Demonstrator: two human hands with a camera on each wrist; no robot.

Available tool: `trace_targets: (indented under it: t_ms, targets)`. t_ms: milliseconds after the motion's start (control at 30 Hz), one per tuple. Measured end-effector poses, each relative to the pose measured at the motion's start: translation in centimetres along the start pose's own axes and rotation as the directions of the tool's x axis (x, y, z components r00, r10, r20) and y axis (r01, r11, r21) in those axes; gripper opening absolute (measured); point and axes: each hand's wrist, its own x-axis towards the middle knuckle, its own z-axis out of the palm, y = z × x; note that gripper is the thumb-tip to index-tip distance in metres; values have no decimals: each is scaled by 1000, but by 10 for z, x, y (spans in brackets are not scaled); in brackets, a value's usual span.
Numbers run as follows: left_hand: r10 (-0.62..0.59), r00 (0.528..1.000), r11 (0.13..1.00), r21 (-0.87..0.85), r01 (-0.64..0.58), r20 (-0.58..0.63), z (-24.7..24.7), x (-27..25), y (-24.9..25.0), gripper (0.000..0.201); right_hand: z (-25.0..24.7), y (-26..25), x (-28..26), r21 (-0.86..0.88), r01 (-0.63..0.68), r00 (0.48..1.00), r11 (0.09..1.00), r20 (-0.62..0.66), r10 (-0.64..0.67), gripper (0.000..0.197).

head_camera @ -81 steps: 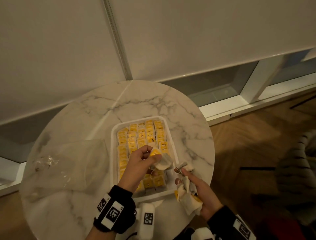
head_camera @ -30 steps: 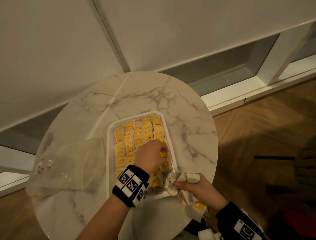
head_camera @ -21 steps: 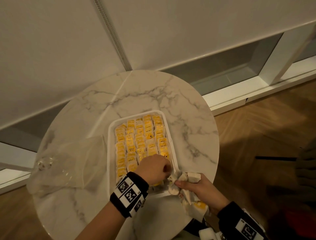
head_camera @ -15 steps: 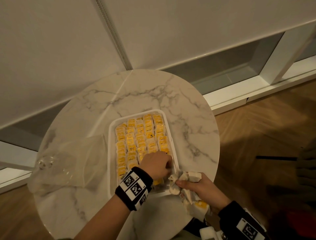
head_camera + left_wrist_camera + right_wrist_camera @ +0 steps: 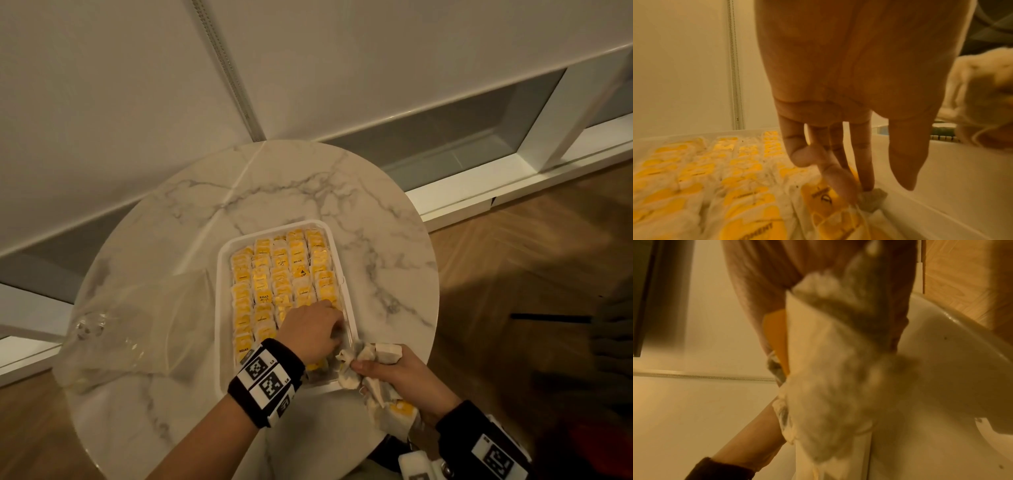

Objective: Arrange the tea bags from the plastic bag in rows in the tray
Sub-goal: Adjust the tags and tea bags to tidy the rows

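Dim warm light, blurred wrist views

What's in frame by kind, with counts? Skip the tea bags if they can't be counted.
Table: 1
Tray: 1
Plastic bag: 1
Hands: 2, left hand and right hand
Tea bags: too many, and partly hidden, to count
Total: 5, tea bags aside
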Motion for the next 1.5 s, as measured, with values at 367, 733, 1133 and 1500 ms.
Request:
trace_targets:
  t_ms: [367,733,1133,1500]
  targets:
    - [-60,991,701,-712,-47,-124,-17,-43,-7,22,7,-5,-4,88,10,997,996,-73,-4,10]
    - [-155,982,305,-951,-53,-105,14,-67,4,39,12,-10,2,125,-13,991,992,-127,29,25]
    - [-324,927,412,-910,-43,-190,-5,-59,-25,24,6,-7,4,-11,-10,993,1000,-118,9,46]
    - [-155,979,599,-801,-11,-130,2,-33,-26,20,3,-2,7,-107,39,991,994,-121,-52,33]
